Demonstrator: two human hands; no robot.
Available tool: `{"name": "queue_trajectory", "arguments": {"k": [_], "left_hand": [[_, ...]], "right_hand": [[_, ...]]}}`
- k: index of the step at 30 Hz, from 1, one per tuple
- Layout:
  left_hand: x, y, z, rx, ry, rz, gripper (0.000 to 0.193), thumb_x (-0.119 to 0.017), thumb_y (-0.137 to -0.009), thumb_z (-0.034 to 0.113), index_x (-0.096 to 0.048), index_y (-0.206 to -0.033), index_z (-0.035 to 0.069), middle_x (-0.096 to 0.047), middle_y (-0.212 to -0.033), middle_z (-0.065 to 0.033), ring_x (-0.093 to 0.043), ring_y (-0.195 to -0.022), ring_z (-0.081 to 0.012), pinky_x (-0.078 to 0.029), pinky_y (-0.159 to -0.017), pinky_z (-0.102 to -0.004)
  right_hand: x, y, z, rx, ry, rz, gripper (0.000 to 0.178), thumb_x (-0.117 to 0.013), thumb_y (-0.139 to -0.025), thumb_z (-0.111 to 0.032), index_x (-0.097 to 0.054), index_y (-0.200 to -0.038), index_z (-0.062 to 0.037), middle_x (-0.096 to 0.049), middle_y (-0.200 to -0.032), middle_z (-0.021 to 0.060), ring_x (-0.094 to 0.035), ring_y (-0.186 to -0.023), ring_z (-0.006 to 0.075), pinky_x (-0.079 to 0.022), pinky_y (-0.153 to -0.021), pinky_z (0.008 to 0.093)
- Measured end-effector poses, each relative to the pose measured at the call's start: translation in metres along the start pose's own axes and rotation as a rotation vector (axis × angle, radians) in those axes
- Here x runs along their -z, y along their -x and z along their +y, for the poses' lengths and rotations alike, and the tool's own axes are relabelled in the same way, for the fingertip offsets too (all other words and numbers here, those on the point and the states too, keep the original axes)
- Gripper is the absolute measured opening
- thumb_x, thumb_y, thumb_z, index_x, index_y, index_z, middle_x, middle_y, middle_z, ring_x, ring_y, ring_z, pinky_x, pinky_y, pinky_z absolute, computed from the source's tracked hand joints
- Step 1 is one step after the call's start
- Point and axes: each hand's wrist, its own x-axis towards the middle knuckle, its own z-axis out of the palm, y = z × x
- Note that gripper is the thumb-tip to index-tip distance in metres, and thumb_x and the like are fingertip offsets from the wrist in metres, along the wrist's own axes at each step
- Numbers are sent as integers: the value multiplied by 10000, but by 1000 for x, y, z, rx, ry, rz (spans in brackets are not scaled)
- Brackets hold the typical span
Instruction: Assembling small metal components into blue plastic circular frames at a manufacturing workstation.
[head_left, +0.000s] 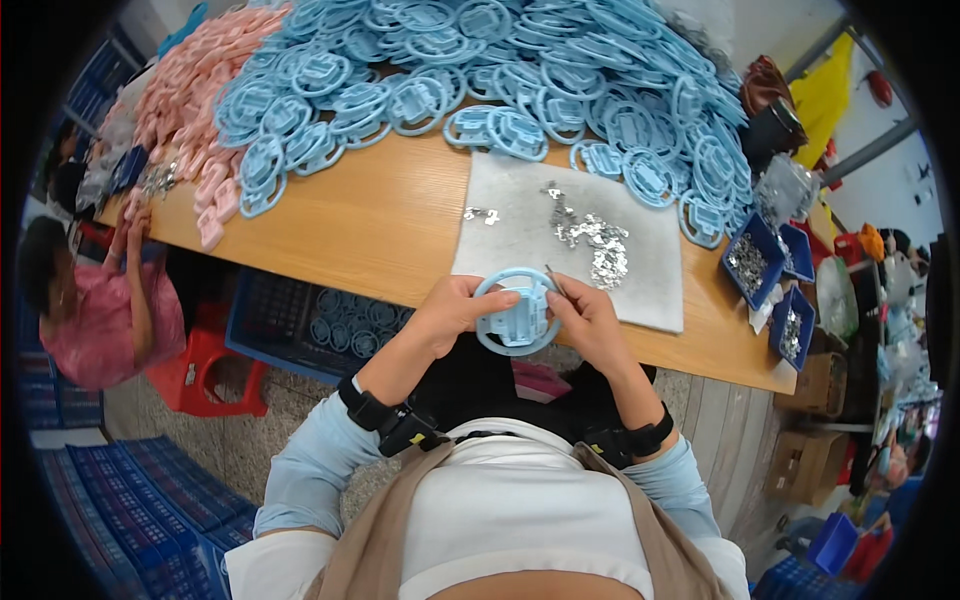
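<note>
Just past the near edge of the table, both hands hold a round light-blue plastic part, a ring with a moulded block across its middle. My left hand is closed on the ring's left side, its thumb lying over the block. My right hand pinches at the right rim. A thin dark sliver sticks up by the right fingertips; its kind is too small to tell. Beyond the hands, small shiny metal pieces lie heaped on a white mat, with a few more at its left.
A big pile of similar blue parts covers the table's far side, beside pink plastic parts. Blue bins of small metal pieces stand at the right. A blue crate sits below the table. Another person works at the left.
</note>
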Motion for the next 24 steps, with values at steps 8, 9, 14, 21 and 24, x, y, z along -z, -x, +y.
{"name": "queue_trajectory", "arguments": {"k": [8, 9, 14, 21, 24], "left_hand": [[-17, -11, -5, -255, 74, 216, 206, -691, -777, 156, -615, -874, -10, -616, -750, -29, -565, -653, -68, -450, -586, -199], [-13, -14, -7, -286, 88, 232, 202, -686, -782, 152, -615, -880, -10, -616, -753, -29, -566, -650, -68, -452, -582, -200], [-7, -22, -1, -233, 36, 246, 186, -673, -794, 143, -620, -894, -5, -619, -762, -29, -573, -639, -69, -464, -567, -204], [-2, -24, -5, -219, 43, 239, 205, -681, -791, 164, -622, -888, -6, -623, -761, -29, -584, -639, -72, -477, -550, -209], [-2, -26, -5, -220, 40, 219, 209, -681, -792, 170, -622, -888, -6, -623, -758, -28, -588, -644, -72, -476, -552, -207]], "right_hand": [[4, -8, 17, -56, -91, 64, 209, -549, -848, -87, -602, -1030, 1, -579, -716, 26, -498, -640, 79, -429, -601, 249], [15, -13, 13, -53, 97, 154, 202, -572, -828, -91, -610, -1008, -8, -583, -715, 39, -510, -632, 95, -433, -599, 260], [42, -37, 18, 224, 579, 351, 149, -631, -731, -91, -629, -870, -36, -551, -747, 115, -563, -668, 280, -450, -601, 342], [42, -89, 14, 309, 627, 319, 148, -622, -739, -104, -646, -871, -40, -570, -769, 124, -567, -699, 289, -447, -629, 361], [54, -123, 8, 227, 631, 252, 134, -596, -738, -114, -657, -828, -35, -588, -857, 155, -576, -754, 317, -456, -701, 404]]}}
